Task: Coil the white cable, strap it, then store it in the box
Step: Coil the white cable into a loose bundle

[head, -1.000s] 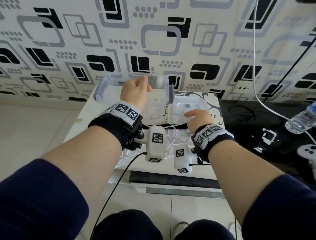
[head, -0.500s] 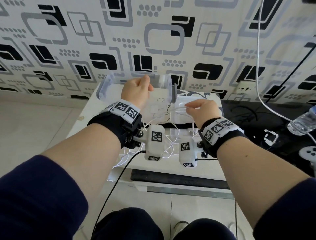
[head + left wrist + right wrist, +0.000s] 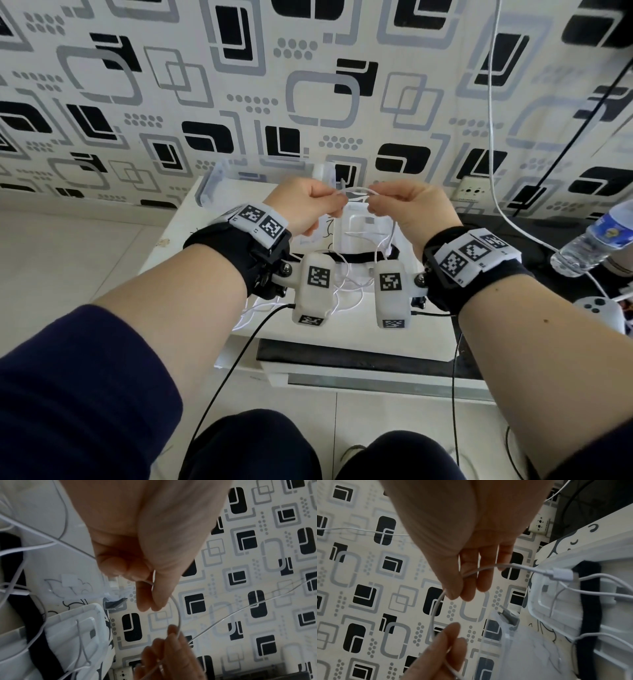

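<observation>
Left hand (image 3: 301, 202): fingers pinch white cable (image 3: 356, 190).
Right hand (image 3: 409, 205): fingers pinch same cable; slack trails onto bench (image 3: 178, 240).
Box (image 3: 219, 178): clear, 12 o'clock of hands.
Bottle (image 3: 596, 240): 3 o'clock, label unreadable.
Black strap (image 3: 356, 256): on bench under hands.

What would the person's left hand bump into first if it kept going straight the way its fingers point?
Probably the right hand: the left hand points across at it, with only a short arc of thin white cable between them. Depth is hard to judge.
</observation>
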